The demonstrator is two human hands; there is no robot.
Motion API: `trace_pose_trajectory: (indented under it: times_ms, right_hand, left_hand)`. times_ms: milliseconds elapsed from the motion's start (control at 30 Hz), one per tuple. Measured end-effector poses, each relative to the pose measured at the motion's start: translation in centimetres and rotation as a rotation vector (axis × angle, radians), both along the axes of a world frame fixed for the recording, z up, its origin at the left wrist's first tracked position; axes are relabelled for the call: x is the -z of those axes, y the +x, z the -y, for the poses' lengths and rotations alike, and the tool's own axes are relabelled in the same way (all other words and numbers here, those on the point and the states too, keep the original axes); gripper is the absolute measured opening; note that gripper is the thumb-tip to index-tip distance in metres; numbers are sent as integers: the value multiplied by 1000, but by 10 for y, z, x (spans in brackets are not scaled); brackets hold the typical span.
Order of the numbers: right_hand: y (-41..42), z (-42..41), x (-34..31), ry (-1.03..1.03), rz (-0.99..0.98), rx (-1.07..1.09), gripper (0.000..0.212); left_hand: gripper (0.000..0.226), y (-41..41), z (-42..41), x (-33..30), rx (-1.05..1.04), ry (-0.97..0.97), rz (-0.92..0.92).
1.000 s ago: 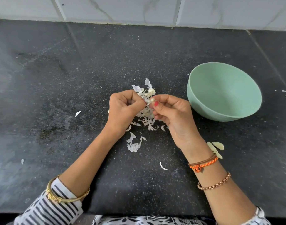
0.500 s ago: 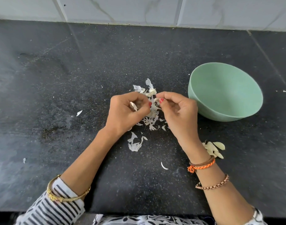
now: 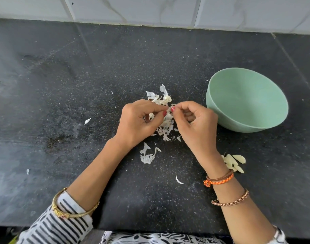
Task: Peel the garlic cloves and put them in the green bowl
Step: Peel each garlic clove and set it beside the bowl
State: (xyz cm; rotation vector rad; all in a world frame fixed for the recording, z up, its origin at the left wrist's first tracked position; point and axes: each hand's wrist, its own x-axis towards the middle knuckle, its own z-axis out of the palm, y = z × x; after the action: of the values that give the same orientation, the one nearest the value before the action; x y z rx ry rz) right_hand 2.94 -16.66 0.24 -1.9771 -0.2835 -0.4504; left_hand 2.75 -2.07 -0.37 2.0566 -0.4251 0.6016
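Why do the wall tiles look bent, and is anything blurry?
Head view: the wide-angle lens bows the white marble tiles along the top; soft daylight gives a pale sheen on the black speckled stone counter; the round mint-green plastic bowl looks sharp.

We see a black counter point(image 3: 80, 85) speckled with fine white flecks, backed by white tiles point(image 3: 150, 9) veined in grey. Right of the fingers point(image 3: 170, 110), whose nails are painted red, sits a pale green bowl point(image 3: 221, 118). White papery skins point(image 3: 165, 125) lie under them. Pale cream cloves point(image 3: 236, 162) lie nearer us. The sleeve point(image 3: 62, 224) is white with black stripes; a cord point(image 3: 219, 180) is orange and brown.
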Motion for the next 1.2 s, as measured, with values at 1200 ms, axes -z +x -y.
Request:
trace_pose_trajectory:
  times_ms: [1200]
  right_hand:
    - [-3,0,-2,235,-175,-193,11]
  left_hand:
    - [20,-1,0,-2,39,49,46]
